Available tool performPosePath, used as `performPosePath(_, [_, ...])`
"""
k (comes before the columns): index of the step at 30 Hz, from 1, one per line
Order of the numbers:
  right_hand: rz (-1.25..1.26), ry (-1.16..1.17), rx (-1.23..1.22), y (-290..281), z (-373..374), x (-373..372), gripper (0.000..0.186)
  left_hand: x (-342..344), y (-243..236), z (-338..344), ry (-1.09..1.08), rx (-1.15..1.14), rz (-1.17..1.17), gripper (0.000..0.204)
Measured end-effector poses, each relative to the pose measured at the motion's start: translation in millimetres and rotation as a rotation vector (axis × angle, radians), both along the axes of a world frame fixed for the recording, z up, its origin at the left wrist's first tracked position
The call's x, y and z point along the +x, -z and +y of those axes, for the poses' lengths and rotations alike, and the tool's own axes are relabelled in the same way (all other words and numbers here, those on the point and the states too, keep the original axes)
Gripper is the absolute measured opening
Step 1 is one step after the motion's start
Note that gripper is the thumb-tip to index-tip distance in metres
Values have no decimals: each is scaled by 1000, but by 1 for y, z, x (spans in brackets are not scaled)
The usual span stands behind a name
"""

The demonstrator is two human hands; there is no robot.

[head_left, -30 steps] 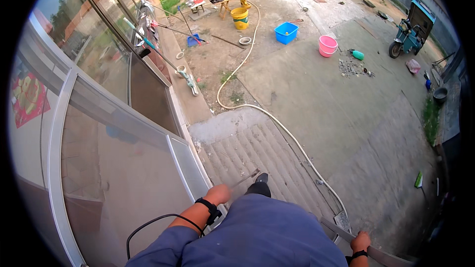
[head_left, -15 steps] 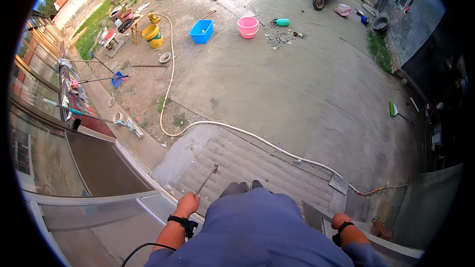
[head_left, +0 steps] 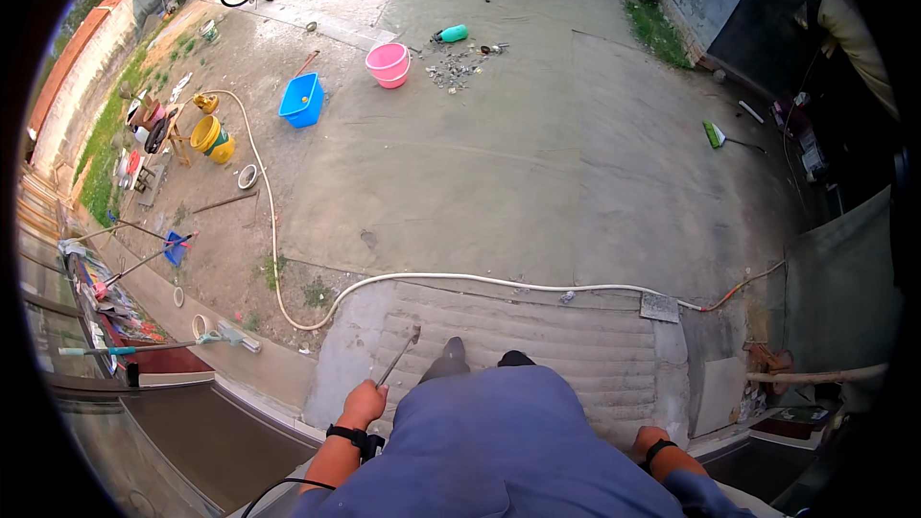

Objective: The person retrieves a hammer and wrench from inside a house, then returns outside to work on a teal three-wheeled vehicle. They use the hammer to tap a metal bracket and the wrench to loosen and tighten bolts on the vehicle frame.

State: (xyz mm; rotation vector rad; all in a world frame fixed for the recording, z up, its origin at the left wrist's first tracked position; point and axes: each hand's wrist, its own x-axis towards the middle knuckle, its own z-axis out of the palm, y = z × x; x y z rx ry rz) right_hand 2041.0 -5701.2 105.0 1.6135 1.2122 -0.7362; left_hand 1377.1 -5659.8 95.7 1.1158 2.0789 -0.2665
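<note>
My left hand [head_left: 363,405] is closed around the thin handle of a small hammer [head_left: 396,361]. The tool slants forward and right, its brownish head over the ribbed concrete steps [head_left: 566,388] just below me. At my right side my right hand [head_left: 649,440] is curled closed. Nothing sticks out of it, and its inner side is hidden. Both wrists wear black bands. My shoes show ahead of my blue clothing, on the steps.
A pale hose [head_left: 460,277] runs across the foot of the steps. Farther off stand a blue tub [head_left: 301,102], a pink bucket [head_left: 388,67] and a yellow bucket [head_left: 212,141]. Debris [head_left: 455,72] lies beside a green bottle [head_left: 451,34]. A mop [head_left: 163,347] leans at left.
My view has turned to the right, so the yard's things sit farther left and the hose runs straighter across. The hammer stays in my left hand; my right hand stays curled.
</note>
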Motion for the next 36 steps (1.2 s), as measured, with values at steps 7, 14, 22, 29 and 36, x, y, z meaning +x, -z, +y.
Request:
performPosePath(7, [-52, 349, -2, -14, -72, -63, 51, -38, -10, 95, 163, -17, 16, 45])
performPosePath(14, [-61, 498, -107, 44, -167, -68, 50, -30, 8, 198, 292, -37, 0, 47])
performPosePath(22, [173, 546, 140, 111, 7, -27, 56, -4, 54, 299, 219, 36, 9, 48])
performPosePath(29, [514, 1037, 678, 132, 321, -41, 52, 4, 99, 406, 170, 39, -47, 48])
performPosePath(36, [753, 1085, 871, 179, 593, -58, 50, -12, 180, 554, 155, 20, -52, 49])
